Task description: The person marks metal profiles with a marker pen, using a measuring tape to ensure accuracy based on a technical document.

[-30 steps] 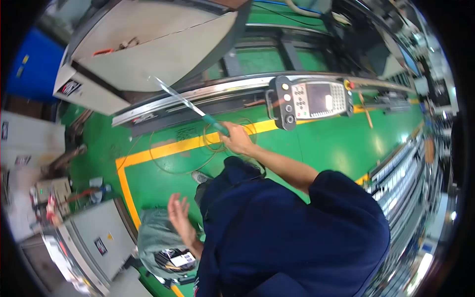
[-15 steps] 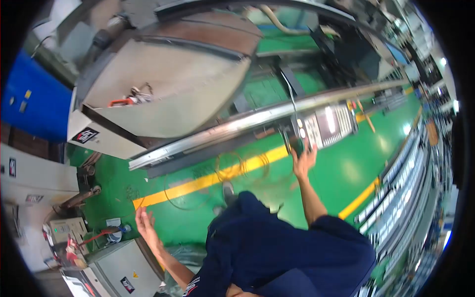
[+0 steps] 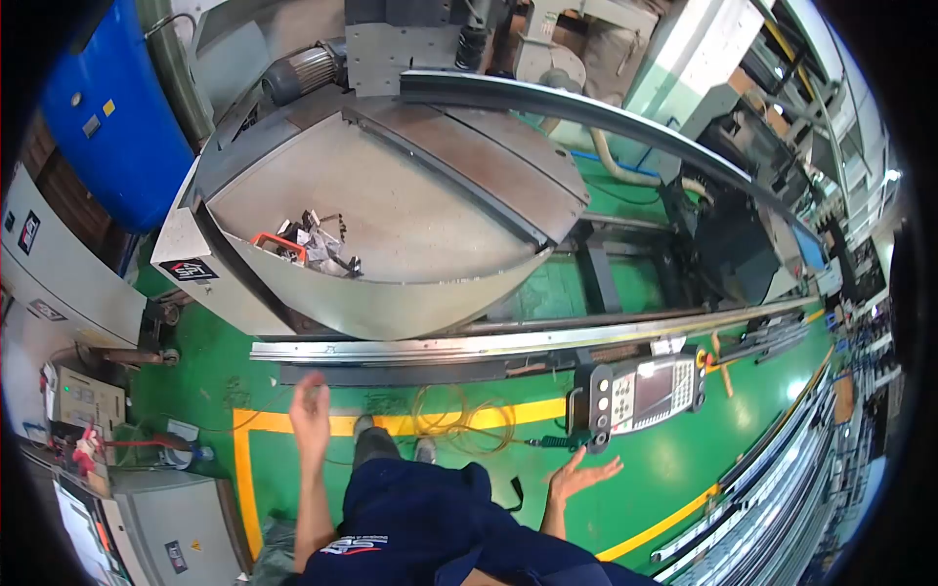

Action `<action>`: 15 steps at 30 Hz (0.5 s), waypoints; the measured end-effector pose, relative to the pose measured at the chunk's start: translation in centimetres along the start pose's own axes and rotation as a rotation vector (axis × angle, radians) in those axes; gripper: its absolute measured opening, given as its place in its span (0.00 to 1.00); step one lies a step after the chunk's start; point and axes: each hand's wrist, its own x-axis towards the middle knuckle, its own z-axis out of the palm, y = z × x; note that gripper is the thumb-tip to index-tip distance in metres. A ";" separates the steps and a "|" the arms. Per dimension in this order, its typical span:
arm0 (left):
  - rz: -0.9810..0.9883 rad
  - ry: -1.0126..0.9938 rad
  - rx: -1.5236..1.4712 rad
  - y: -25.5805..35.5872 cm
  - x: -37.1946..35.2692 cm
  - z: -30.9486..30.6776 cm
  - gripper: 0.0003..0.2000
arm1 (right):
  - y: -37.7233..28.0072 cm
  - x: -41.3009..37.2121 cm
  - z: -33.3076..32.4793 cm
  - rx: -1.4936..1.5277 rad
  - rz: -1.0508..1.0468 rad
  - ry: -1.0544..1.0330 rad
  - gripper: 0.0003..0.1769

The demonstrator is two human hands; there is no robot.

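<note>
My left hand (image 3: 311,410) is raised in front of the near edge of the long metal rail (image 3: 469,347), its fingers apart with nothing in them. On the right, my right hand (image 3: 578,475) is spread and holds nothing, just below the lower left corner of the control panel (image 3: 652,393). A green coiled air hose end (image 3: 564,441) lies between that hand and the panel. Beyond the rail stands the round machine table (image 3: 391,215), with an orange-handled tool (image 3: 278,245) and small metal parts (image 3: 322,244) on it.
Yellow hose loops (image 3: 459,420) lie on the green floor by my feet. A grey cabinet (image 3: 181,527) stands at the lower left, a blue tank (image 3: 122,127) at the upper left. Long metal profiles (image 3: 772,488) are stacked on the right. A dark beam (image 3: 586,112) crosses the far side.
The view has shifted, with the machine larger and more of its far side showing. My left hand has come up near the rail. My right hand has moved down off the control panel's left end.
</note>
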 end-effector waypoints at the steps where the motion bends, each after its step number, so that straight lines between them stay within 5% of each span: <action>1: 0.022 0.020 0.094 0.7 2.6 -0.4 0.15 | -1.4 1.4 -0.4 0.013 -0.029 0.071 0.45; 7: 0.573 0.231 0.136 7.0 17.8 -1.0 0.14 | -16.1 11.3 -2.7 0.168 -0.320 0.341 0.39; 15: 0.680 0.257 0.197 11.1 34.8 -4.7 0.13 | -45.7 21.2 10.1 0.936 -0.637 -0.220 0.35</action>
